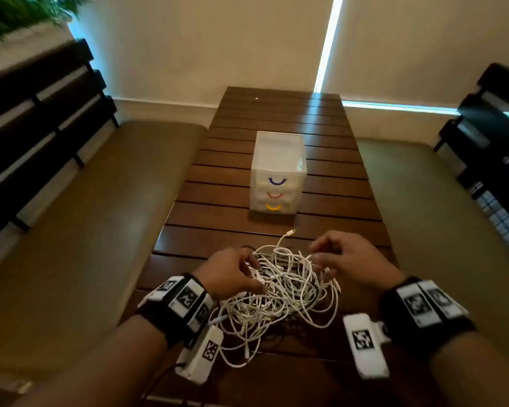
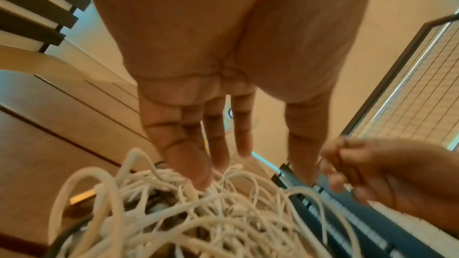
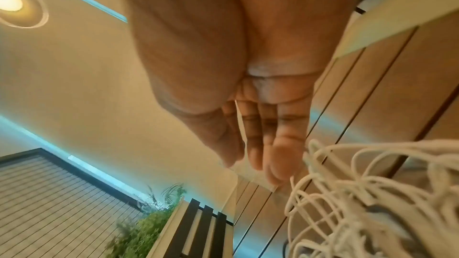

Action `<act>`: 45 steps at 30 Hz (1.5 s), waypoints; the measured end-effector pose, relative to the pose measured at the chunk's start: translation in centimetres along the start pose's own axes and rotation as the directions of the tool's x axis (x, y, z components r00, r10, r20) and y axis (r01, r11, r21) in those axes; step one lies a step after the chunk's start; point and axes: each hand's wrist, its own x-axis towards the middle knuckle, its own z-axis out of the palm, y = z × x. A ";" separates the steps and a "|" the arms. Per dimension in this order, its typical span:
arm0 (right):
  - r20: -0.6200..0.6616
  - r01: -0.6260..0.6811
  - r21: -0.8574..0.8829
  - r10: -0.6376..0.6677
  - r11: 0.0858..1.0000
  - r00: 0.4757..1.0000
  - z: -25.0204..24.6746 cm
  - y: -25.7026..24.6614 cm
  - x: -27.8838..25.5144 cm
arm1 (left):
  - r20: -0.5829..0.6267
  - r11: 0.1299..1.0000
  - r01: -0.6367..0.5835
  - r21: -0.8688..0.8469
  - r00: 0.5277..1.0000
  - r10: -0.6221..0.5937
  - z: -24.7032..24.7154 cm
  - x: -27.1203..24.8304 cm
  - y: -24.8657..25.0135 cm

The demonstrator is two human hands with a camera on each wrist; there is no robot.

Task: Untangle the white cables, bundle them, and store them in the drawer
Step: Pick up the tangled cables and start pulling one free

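A tangle of white cables [image 1: 279,298] lies on the near end of the wooden slat table [image 1: 276,113]. One connector end [image 1: 291,231] sticks out toward the far side. My left hand [image 1: 247,274] is at the tangle's left, its fairly straight fingers [image 2: 196,164] dipping into the cables [image 2: 198,213]. My right hand [image 1: 323,257] hovers at the tangle's upper right with loosely curled fingers [image 3: 273,156], and I see nothing pinched in them. The translucent three-drawer unit [image 1: 278,160] stands mid-table with blue, pink and yellow handles, all drawers closed.
Cushioned benches run along the left [image 1: 86,215] and right [image 1: 438,215] of the table, with dark slatted backrests [image 1: 41,118]. A plant [image 1: 18,10] is at the far left. A dark cable [image 1: 276,337] shows under the white tangle. A gap of bare table separates the drawers from the cables.
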 end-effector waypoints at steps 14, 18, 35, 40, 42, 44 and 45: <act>0.134 0.007 -0.688 0.117 0.725 0.984 5.7 2.2 8.6 | 0.094 0.949 -0.002 0.315 0.995 -0.029 2.2 2.9 -2.5; 0.176 0.055 -0.676 0.088 0.735 0.980 4.6 2.9 8.3 | 0.050 0.961 -0.004 0.278 0.999 -0.010 2.1 3.7 -3.1; 0.174 0.105 -0.811 0.065 0.575 0.983 6.4 3.5 6.6 | 0.005 0.941 -0.021 0.338 1.000 0.020 2.0 4.1 -3.0; -0.010 0.028 -0.347 -0.034 0.937 0.999 2.9 0.4 5.6 | -0.030 0.996 -0.073 0.044 0.997 0.074 0.3 3.2 -0.7; -0.008 0.088 -0.198 -0.091 0.976 0.996 2.6 -1.1 5.0 | -0.120 0.979 -0.190 -0.069 0.976 0.181 -0.4 3.1 1.4; -0.043 0.140 -0.088 -0.144 0.986 0.989 2.8 -1.9 4.8 | -0.095 0.945 -0.267 -0.190 0.963 0.253 -0.8 3.2 3.2; -0.095 0.157 -0.040 -0.160 0.987 0.983 2.9 -2.2 4.8 | -0.072 0.921 -0.274 -0.277 0.962 0.264 -0.7 3.3 3.8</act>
